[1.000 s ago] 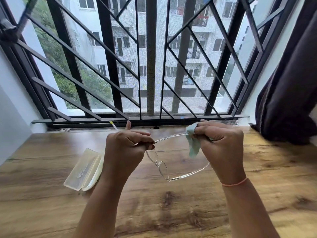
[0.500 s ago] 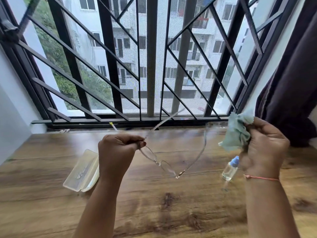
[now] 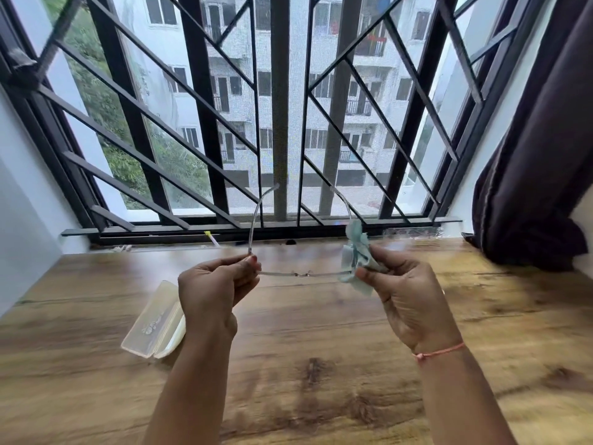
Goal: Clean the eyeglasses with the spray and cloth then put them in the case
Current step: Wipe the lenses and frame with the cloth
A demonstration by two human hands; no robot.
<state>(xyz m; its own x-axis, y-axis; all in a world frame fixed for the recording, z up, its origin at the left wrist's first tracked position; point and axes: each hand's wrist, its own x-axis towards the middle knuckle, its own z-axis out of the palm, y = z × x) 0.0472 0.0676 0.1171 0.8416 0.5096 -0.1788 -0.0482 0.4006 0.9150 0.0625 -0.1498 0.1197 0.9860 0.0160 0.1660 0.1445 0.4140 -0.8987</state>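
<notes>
The eyeglasses [image 3: 301, 273] are held up in the air above the table [image 3: 321, 396], between the person's two hands. Their front runs level from one hand to the other and is seen almost edge-on. Both thin temples are spread open and rise away from the person toward the window, where they are pale and hard to trace against the glass. The left hand [image 3: 211, 290] pinches the left end of the frame between thumb and fingertips, near the hinge, with the other fingers curled in below. The right hand [image 3: 407, 300] pinches a crumpled pale green cloth [image 3: 356, 252] at the right end of the frame. The cloth bunches around that corner, and loose folds stick out above and below the fingers. I cannot tell whether the fingers touch the frame itself or only the cloth. A thin pink thread bracelet [image 3: 439, 351] circles the right wrist. Down on the wooden table, just left of the left forearm and partly hidden by it, lies the translucent cream case [image 3: 150, 326], its two halves parted. Behind the table stands a window with a black metal grille [image 3: 199, 91]. A dark curtain [image 3: 539, 155] hangs bunched at the right edge, its foot resting on the table's far corner.
</notes>
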